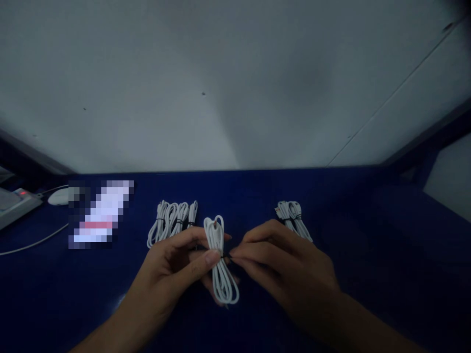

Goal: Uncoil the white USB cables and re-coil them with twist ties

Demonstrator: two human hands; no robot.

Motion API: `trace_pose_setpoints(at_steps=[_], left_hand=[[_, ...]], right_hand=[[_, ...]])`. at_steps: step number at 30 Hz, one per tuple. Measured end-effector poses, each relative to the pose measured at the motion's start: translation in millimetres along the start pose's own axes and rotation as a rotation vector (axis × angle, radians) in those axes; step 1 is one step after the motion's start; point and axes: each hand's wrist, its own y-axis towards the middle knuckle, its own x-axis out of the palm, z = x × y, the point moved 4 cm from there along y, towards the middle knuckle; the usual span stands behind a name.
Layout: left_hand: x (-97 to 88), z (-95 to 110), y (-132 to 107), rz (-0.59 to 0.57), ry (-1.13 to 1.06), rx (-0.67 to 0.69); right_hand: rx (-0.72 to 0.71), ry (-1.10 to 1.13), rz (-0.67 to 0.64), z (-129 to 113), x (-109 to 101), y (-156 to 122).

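A white cable (227, 284), coiled into a long bundle, is held up over the blue table. My left hand (180, 267) grips it around the middle, thumb in front and fingers behind. A thin black twist tie (225, 256) circles the bundle's waist. On the right, my right hand (279, 260) pinches the tie's end between thumb and fingertips. Behind my left hand lie several tied white cable bundles (171, 218) in a row. Beyond my right hand are more white cable bundles (294, 215), also bound in black.
The blue table (235, 191) meets a pale wall (221, 122) at the back. At the far left sit a white power strip (18, 203) with a red light, a white rounded object (59, 196) and a blurred-out bright screen (99, 215). A white cord (37, 243) runs along the table there.
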Motion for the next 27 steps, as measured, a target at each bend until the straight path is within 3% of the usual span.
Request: trace_pose_setpoints(at_steps=[7, 13, 16, 22, 27], left_hand=[[-2.6, -5.0, -0.6, -0.004, -0.008, 0.000], [-0.7, 1.6, 0.8, 0.024, 0.105, 0.003], [0.8, 4.3, -0.3, 0.029, 0.138, 0.021], [2.5, 5.6, -4.6, 0.003, 0.170, 0.056], [1.9, 4.9, -3.7, -0.004, 0.134, 0.052]], right_hand=[[-0.008, -0.020, 0.020, -2.0, 2.4, -4.6], [0.024, 0.073, -0.048, 0.4, 4.0, -0.1], [0.136, 0.202, -0.050, 2.7, 3.4, 2.9], [0.517, 0.390, -0.072, 8.9, 3.7, 3.1], [0.654, 0.588, -0.101, 12.8, 5.5, 4.0]])
